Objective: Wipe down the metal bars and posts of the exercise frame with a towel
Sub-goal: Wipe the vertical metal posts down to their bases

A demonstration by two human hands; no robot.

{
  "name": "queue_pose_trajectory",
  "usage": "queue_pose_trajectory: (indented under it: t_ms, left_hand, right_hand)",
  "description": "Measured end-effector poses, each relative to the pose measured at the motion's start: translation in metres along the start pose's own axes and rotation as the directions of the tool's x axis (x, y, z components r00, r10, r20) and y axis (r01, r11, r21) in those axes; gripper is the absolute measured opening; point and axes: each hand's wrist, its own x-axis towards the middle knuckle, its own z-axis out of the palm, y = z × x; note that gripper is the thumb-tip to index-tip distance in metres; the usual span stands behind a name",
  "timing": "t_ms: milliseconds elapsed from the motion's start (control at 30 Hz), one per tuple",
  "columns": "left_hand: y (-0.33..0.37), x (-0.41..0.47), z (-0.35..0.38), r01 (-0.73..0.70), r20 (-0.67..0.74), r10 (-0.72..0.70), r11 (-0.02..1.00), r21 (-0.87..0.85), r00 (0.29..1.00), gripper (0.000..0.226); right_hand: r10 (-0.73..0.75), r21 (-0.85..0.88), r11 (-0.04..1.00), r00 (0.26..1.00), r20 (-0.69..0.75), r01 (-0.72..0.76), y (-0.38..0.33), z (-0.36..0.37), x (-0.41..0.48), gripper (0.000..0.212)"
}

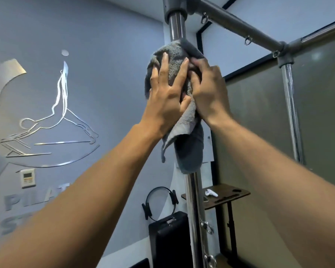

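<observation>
The towel (pixel 174 60) is plain grey terry, darker on its hanging fold. The post (pixel 177 26) is shiny chrome under a matte grey joint (pixel 174 4). The wall (pixel 104 55) is blue-grey with a silver logo (pixel 62 105). The shelf (pixel 226 196) looks dark brown, perhaps wood-grained.

We had bare post (pixel 176 26) free just above the towel (pixel 174 60), but the corner joint (pixel 175 6) capped it; wall (pixel 108 55) sat close behind.
</observation>
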Motion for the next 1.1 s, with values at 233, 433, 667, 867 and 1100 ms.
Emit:
queue_pose_trajectory:
  t_ms: [233,433,667,867,1100]
  left_hand:
    - [-0.02,-0.032,0.009,0.188,0.005,-0.197,0.928,-0.32,0.98,0.039]
    - [-0.02,-0.023,-0.006,0.097,-0.018,-0.104,0.968,-0.234,0.994,0.059]
    - [0.008,-0.042,0.003,0.01,0.061,-0.015,0.998,0.067,0.998,0.074]
    - [0.009,-0.025,0.013,0.168,-0.018,-0.183,0.93,-0.326,0.983,0.071]
    - [0.016,-0.093,0.034,-0.01,-0.09,0.011,1.0,0.006,0.996,0.067]
  right_hand:
    - [-0.298,-0.242,0.925,0.955,0.02,0.293,-0.026,0.028,0.0,0.026]
    - [0.065,0.216,0.976,0.948,-0.311,0.004,-0.023,0.034,-0.016,0.021]
    - [0.115,0.248,0.964,0.991,-0.065,-0.096,0.0,-0.005,-0.049,0.022]
    - [-0.163,0.078,0.983,0.986,-0.012,0.164,-0.003,-0.007,-0.013,0.02]
    - [0.108,0.268,0.954,0.987,0.117,-0.136,0.012,-0.022,-0.098,0.024]
